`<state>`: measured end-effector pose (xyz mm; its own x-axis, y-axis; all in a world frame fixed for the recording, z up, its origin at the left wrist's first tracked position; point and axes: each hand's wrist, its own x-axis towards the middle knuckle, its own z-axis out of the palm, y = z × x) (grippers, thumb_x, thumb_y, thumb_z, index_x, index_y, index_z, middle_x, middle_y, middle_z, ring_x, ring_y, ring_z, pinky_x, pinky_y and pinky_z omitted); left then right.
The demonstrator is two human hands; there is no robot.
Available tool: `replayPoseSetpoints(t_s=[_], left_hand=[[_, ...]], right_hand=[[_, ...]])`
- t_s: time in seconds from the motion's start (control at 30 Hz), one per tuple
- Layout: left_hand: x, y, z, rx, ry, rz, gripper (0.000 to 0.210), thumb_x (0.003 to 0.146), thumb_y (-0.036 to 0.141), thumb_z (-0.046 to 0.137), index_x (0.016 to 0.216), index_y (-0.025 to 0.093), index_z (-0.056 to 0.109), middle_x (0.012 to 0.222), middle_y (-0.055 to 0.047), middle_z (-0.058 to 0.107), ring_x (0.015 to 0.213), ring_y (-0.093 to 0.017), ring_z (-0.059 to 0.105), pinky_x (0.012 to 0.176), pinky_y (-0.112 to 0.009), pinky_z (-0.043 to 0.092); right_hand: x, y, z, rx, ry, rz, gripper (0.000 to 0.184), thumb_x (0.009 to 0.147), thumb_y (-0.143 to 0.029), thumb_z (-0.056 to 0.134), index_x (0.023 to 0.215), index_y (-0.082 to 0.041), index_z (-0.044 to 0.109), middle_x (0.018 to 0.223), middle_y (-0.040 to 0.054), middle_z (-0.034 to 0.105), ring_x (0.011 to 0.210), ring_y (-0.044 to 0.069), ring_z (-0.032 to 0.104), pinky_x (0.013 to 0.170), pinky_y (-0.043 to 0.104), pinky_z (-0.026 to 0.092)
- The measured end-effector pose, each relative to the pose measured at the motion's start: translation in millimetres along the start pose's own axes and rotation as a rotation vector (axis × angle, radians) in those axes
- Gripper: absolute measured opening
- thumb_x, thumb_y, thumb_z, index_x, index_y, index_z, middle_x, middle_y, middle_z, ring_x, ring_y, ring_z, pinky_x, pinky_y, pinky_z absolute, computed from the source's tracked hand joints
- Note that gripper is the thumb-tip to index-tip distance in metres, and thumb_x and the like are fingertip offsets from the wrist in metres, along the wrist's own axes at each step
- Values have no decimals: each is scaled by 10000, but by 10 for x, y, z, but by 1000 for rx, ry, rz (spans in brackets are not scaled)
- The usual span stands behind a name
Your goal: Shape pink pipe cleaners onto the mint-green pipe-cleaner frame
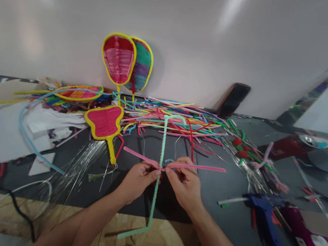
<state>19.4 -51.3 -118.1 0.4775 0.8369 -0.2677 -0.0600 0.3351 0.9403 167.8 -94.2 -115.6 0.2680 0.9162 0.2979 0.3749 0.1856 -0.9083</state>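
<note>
My left hand (141,178) and my right hand (184,182) meet at the centre of the head view, each closed in a pinch. Between them a pink pipe cleaner (203,167) crosses a mint green pipe cleaner (154,202), with its ends sticking out left and right. The green one looks twisted along its upper part, bends to the right at the top and to the left at the bottom. Fingertips hide part of the crossing. Left of my hands lies a pink fan with a yellow rim and handle (103,122).
A heap of coloured pipe cleaners (176,118) spreads along the wall. Two rounded fans (118,58) and a phone (233,100) lean there. A blue glue gun (266,217), a red can (292,146) and a magenta device (308,235) are at right; thin wires (82,164) lie at left.
</note>
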Motion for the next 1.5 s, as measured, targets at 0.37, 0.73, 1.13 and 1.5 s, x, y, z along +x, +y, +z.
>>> replayPoseSetpoints(t_s=[0.37, 0.73, 1.13, 1.5], left_hand=[[14, -26, 15, -134, 65, -19, 242, 712, 335, 704, 842, 148, 621, 762, -13, 634, 656, -107, 552, 646, -232, 455], [9, -32, 18, -237, 51, -49, 250, 718, 330, 704, 850, 167, 568, 742, 24, 618, 634, -97, 573, 629, -239, 476], [7, 53, 13, -339, 61, -108, 242, 691, 261, 734, 793, 154, 542, 651, 34, 585, 559, -92, 565, 545, -238, 508], [26, 87, -19, -403, 119, -72, 239, 675, 244, 750, 787, 168, 553, 641, 27, 595, 579, -93, 561, 528, -230, 527]], right_hand=[[6, -1, -4, -7, -50, -77, 83, 804, -172, 584, 766, -217, 642, 751, 26, 583, 753, 162, 549, 659, 290, 452], [-1, 1, 25, 53, -63, -80, 67, 801, -191, 603, 804, -221, 663, 790, 39, 608, 776, 168, 579, 699, 311, 492], [-1, 28, 29, 394, 11, 64, 122, 834, -234, 570, 763, -199, 662, 796, 31, 596, 757, 143, 550, 672, 279, 440], [207, 39, -143, 990, 311, 474, 229, 741, -413, 657, 697, -199, 589, 592, -55, 502, 435, 39, 376, 413, 175, 297]])
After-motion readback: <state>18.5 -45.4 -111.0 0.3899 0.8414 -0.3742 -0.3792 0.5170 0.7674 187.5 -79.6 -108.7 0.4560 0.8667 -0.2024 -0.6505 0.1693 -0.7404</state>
